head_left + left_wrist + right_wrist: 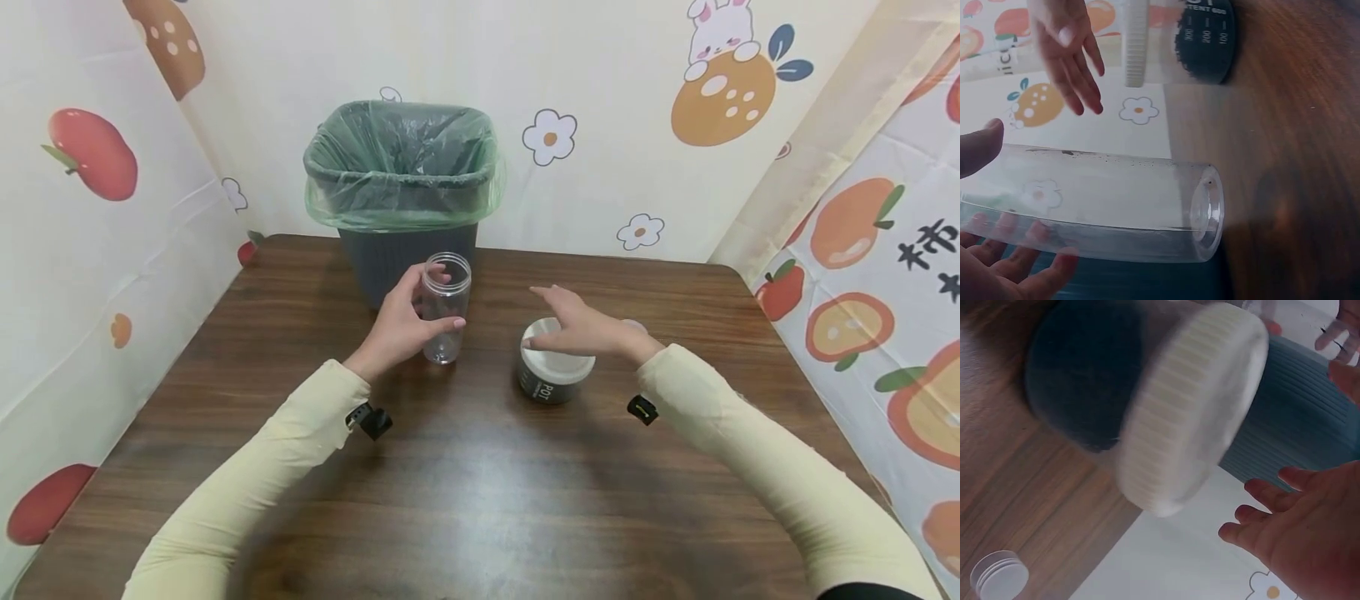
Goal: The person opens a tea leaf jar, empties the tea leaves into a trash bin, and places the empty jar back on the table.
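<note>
A clear plastic bottle [446,308] without a lid stands upright before the bin. My left hand [405,321] holds it, thumb on the near side and fingers curled round the far side. Dark specks cling to the bottle's wall [1104,187] in the left wrist view. My right hand [588,327] hovers with spread fingers over a wide jar [551,385] and touches nothing I can see. The jar has a ribbed white lid [1191,412] and dark contents, with measuring marks on its side. Whether the bottle's base touches the table, I cannot tell.
A dark bin [408,250] lined with a green bag [405,200] stands at the back, left of centre. A small white cap [1000,578] lies on the brown wooden table [480,475] beyond the jar. Patterned cloth [600,83] hangs behind and at both sides.
</note>
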A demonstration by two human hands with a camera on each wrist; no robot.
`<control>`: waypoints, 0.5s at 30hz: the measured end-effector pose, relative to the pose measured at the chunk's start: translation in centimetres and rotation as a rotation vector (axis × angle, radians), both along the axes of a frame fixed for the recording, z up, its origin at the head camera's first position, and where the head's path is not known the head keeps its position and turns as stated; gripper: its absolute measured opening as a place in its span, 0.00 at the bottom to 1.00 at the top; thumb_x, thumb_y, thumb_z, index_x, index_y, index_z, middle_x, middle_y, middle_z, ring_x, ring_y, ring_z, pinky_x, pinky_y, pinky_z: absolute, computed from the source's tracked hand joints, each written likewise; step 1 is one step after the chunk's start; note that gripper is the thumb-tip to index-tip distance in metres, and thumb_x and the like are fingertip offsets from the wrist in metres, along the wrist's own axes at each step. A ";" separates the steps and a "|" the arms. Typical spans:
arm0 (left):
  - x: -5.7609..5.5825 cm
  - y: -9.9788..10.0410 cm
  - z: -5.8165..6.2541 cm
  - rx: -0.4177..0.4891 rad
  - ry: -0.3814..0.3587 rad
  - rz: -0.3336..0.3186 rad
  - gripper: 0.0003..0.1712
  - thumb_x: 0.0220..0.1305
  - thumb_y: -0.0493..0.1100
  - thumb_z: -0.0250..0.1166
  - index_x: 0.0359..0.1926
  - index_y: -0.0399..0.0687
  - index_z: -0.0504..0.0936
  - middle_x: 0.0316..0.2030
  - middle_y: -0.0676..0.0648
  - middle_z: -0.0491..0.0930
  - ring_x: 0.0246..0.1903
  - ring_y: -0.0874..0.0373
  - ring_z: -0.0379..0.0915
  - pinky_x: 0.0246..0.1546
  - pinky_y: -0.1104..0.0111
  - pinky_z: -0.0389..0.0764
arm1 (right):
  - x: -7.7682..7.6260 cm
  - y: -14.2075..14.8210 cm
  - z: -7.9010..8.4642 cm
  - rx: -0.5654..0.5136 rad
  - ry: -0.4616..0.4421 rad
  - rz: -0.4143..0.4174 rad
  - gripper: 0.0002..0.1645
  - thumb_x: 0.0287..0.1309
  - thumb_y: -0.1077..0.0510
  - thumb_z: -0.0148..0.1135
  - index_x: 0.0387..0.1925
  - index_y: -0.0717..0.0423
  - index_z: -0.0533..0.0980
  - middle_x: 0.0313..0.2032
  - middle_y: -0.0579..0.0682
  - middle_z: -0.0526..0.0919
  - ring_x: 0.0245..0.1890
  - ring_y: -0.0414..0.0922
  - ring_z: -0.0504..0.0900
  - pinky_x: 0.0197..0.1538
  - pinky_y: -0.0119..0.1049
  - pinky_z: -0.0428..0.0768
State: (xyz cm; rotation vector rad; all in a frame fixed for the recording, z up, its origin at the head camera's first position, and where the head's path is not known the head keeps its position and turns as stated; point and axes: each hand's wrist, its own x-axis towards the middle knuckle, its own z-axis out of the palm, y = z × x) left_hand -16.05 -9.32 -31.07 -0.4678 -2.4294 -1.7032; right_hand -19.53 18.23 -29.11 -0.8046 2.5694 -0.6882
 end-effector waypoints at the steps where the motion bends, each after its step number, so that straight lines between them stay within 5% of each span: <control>1: 0.0 0.0 -0.2 0.004 -0.003 0.004 0.41 0.46 0.33 0.76 0.60 0.39 0.66 0.54 0.41 0.73 0.51 0.50 0.72 0.50 0.51 0.72 | 0.2 0.0 -0.2 0.012 0.016 0.007 0.53 0.55 0.46 0.64 0.71 0.66 0.49 0.70 0.68 0.48 0.71 0.63 0.42 0.67 0.60 0.47; 7: -0.2 -0.2 -1.6 0.016 -0.003 0.018 0.41 0.45 0.33 0.76 0.60 0.37 0.66 0.54 0.40 0.74 0.53 0.48 0.72 0.53 0.52 0.70 | 1.0 0.2 -1.6 0.091 0.145 0.029 0.57 0.45 0.43 0.71 0.69 0.64 0.56 0.67 0.68 0.56 0.68 0.66 0.51 0.66 0.61 0.49; 15: -0.3 -0.5 -3.0 0.012 -0.021 0.029 0.41 0.47 0.33 0.75 0.61 0.39 0.66 0.54 0.41 0.73 0.55 0.49 0.69 0.56 0.51 0.68 | 1.8 0.4 -3.2 0.140 0.182 0.004 0.62 0.38 0.38 0.74 0.71 0.57 0.55 0.69 0.64 0.55 0.66 0.64 0.56 0.61 0.67 0.56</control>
